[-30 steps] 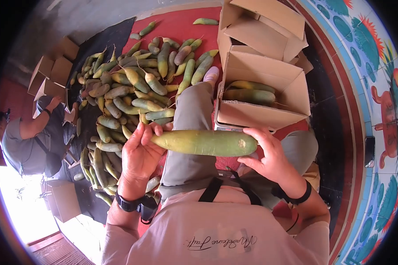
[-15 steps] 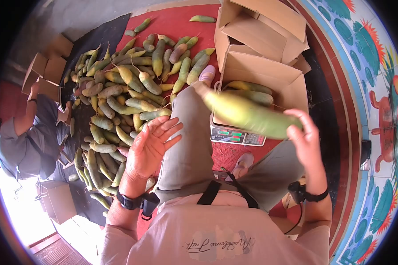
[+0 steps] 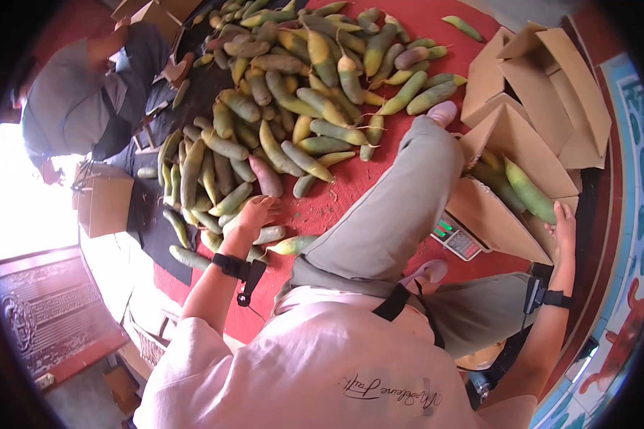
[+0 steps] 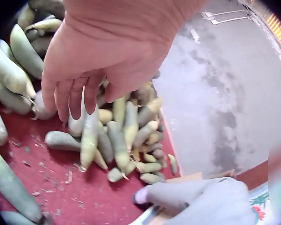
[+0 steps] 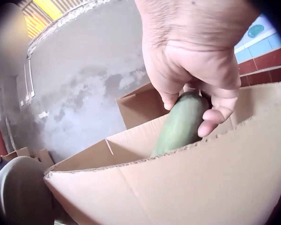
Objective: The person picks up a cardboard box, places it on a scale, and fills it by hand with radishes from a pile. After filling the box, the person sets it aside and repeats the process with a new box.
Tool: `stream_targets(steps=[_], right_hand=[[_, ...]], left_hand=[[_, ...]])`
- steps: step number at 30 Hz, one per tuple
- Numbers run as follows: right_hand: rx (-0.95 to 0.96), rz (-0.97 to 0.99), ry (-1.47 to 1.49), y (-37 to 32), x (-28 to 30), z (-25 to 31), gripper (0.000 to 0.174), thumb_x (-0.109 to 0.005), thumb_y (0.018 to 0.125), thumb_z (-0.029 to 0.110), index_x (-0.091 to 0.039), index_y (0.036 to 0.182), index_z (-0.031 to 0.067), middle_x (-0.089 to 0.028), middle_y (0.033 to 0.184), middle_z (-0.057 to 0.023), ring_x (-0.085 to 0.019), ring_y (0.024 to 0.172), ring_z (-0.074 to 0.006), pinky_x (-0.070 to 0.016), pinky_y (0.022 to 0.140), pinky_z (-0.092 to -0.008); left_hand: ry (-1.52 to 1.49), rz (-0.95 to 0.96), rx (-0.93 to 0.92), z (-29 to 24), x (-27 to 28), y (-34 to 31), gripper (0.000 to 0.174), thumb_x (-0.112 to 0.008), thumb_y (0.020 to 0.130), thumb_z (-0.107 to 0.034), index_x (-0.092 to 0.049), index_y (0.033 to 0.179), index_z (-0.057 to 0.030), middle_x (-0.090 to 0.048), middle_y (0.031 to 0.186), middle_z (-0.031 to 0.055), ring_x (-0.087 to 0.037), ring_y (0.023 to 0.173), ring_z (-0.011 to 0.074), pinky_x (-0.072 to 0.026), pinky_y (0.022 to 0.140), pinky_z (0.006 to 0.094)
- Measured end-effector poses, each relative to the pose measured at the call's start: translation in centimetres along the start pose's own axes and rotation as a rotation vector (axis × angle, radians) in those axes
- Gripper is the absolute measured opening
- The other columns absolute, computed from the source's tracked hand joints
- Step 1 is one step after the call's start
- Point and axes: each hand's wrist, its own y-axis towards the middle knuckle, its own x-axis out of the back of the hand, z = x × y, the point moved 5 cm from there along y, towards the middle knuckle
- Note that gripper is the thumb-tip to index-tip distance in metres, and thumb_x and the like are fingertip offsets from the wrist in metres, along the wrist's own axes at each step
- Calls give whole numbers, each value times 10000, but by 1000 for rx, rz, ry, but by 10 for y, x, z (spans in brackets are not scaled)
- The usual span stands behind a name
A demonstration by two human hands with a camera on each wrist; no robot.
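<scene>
Inside the box (image 3: 509, 233), right grip (image 3: 562, 227) pinches a radish (image 3: 529, 191); left grip (image 3: 256, 213) hangs spread.

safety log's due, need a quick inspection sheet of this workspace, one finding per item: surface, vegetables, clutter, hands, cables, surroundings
Surface: red covering, small debris scattered
Job's things: vegetable heap; open carton with vegetables inside; lit scale beside it
Clutter: spare open cartons behind
Hands: left hand open at heap's edge, contact unclear; right hand grips green vegetable in carton
Cables: thin lead near left wrist
Surroundings: another person at left
</scene>
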Motion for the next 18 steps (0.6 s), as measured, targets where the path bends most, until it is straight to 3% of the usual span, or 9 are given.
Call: stream_targets(steps=[2, 5, 7, 10, 14, 15, 16, 17, 18], right_hand=[[-96, 56, 50, 6, -8, -5, 381, -522, 892, 363, -529, 1132, 68, -587, 973, -60, -602, 730, -151, -453, 563, -270], [-155, 22, 122, 8, -14, -15, 432, -490, 911, 337, -456, 1248, 70, -572, 1077, -88, -621, 820, -192, -469, 658, -291], [11, -50, 96, 5, -11, -12, 475, -472, 922, 312, -391, 1321, 67, -522, 1197, -122, -598, 961, -228, -463, 778, -318], [26, -8, 52, -7, -6, -11, 499, -464, 926, 285, -344, 1356, 61, -478, 1261, -142, -549, 1073, -259, -441, 856, -336], [147, -60, -63, -34, 2, -8, 400, -487, 916, 224, -464, 1263, 26, -536, 1193, -122, -559, 1039, -222, -425, 880, -318], [150, -53, -68, -43, 3, -7, 400, -487, 916, 224, -464, 1263, 26, -536, 1193, -122, -559, 1039, -222, -425, 880, -318], [314, -141, -257, -55, 9, 6, 346, -494, 910, 202, -506, 1201, 14, -561, 1137, -119, -568, 1010, -216, -428, 866, -309], [477, -230, -446, -70, 12, 18, 297, -501, 905, 179, -549, 1139, 2, -587, 1081, -117, -576, 980, -209, -430, 852, -300], [476, -227, -447, -82, 11, 21, 297, -501, 905, 179, -549, 1139, 2, -587, 1081, -117, -576, 980, -209, -430, 852, -300]], left_hand=[[32, -72, 51, 35, 25, 9, 345, -455, 915, -309, -546, 1081, -21, -590, 1107, 114, -555, 1036, 230, -430, 868, 367], [35, -196, 194, 70, 45, 3, 288, -504, 871, -306, -602, 995, -65, -628, 985, 48, -583, 927, 183, -449, 776, 346], [94, -238, 214, 92, 54, 7, 271, -523, 850, -294, -611, 968, -67, -625, 940, 42, -578, 863, 175, -450, 721, 338], [217, -280, 220, 125, 68, 21, 236, -561, 795, -257, -624, 909, -59, -609, 823, 39, -547, 704, 158, -429, 576, 306], [344, -297, 227, 143, 76, 35, 178, -556, 784, -183, -620, 880, -47, -610, 792, 75, -580, 721, 178, -458, 597, 312], [1008, -135, -103, 150, 77, 55, 161, -548, 779, -159, -624, 884, -63, -622, 828, 95, -596, 769, 206, -478, 640, 326], [1649, 66, -461, 142, 59, 51, 154, -541, 775, -136, -629, 888, -80, -633, 863, 116, -612, 817, 234, -499, 684, 340], [1715, 88, -396, 145, 57, 50, 174, -508, 773, -118, -633, 894, -111, -631, 939, 148, -605, 904, 270, -503, 776, 356], [1715, 91, -393, 154, 62, 56, 174, -508, 773, -118, -633, 894, -111, -631, 939, 148, -605, 904, 270, -503, 776, 356]])
